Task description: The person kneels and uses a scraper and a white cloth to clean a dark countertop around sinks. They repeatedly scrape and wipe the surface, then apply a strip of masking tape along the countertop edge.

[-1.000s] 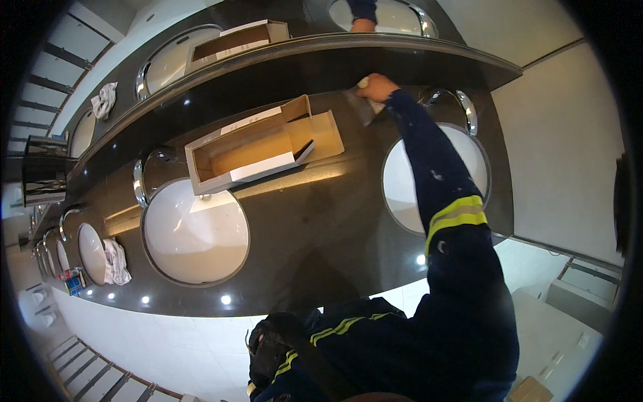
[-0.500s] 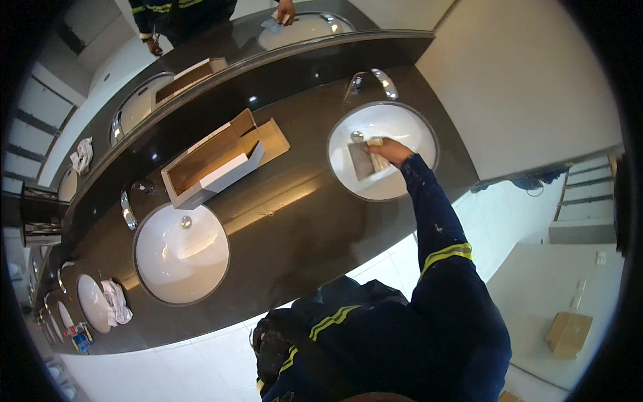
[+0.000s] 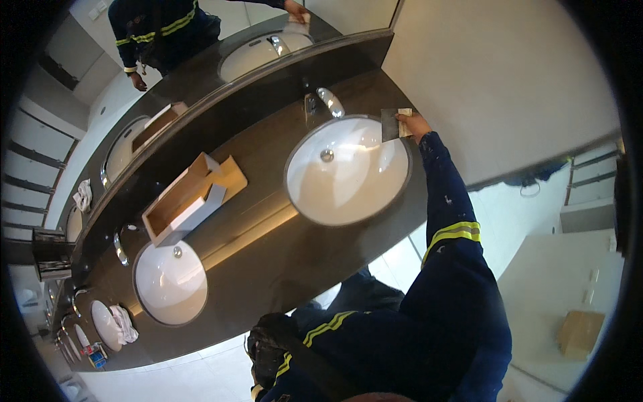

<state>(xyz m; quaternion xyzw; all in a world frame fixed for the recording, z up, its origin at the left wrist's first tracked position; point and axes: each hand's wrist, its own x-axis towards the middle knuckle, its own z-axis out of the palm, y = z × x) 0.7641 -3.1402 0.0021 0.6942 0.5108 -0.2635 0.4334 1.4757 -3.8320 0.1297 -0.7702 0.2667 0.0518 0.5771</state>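
My right hand (image 3: 416,126) is closed on a flat, square-edged grey piece with a cream-coloured strip (image 3: 389,125); I cannot tell its exact kind. The hand holds it over the right rim of the nearest oval white sink (image 3: 348,194), beside the end wall. Whether the piece touches the rim or the counter is unclear. A chrome faucet (image 3: 330,102) stands behind this basin. My left hand is outside the direct view; in the mirror (image 3: 194,50) its small reflection hangs low at my side, fingers pointing down.
An open long cardboard box (image 3: 191,224) lies on the dark counter (image 3: 268,258) between two sinks. Left of it are another white sink (image 3: 171,288), a crumpled white cloth (image 3: 122,325) and a small blue container (image 3: 98,358). A brown carton (image 3: 580,335) is at the far right.
My right hand has moved the grey piece from inside the basin to its right rim near the wall. The view has shifted, so the counter and box appear farther left.
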